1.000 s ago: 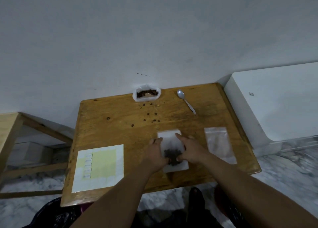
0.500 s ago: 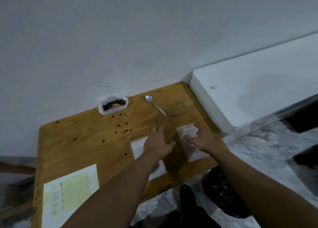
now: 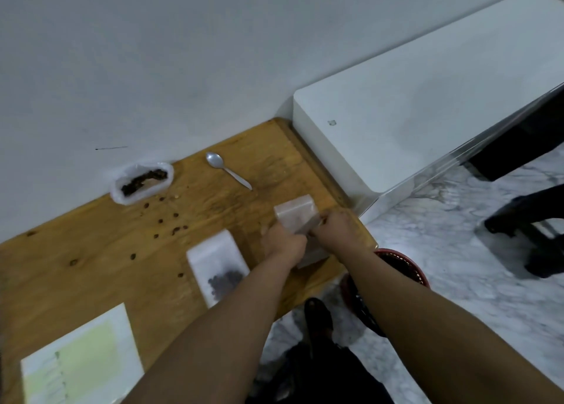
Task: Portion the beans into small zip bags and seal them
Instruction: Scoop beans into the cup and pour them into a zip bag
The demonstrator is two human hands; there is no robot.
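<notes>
I see both hands closed on an empty zip bag near the tabletop's right edge: left hand and right hand seemingly pinching it. The filled zip bag lies just left; the bean container sits at the far edge.

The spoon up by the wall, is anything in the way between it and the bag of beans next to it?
Nothing visible blocks it. The spoon lies on bare table to the right of the bean bag. A few spilled beans lie nearer the person, not between them. Both hands are busy with the empty bags.
</notes>
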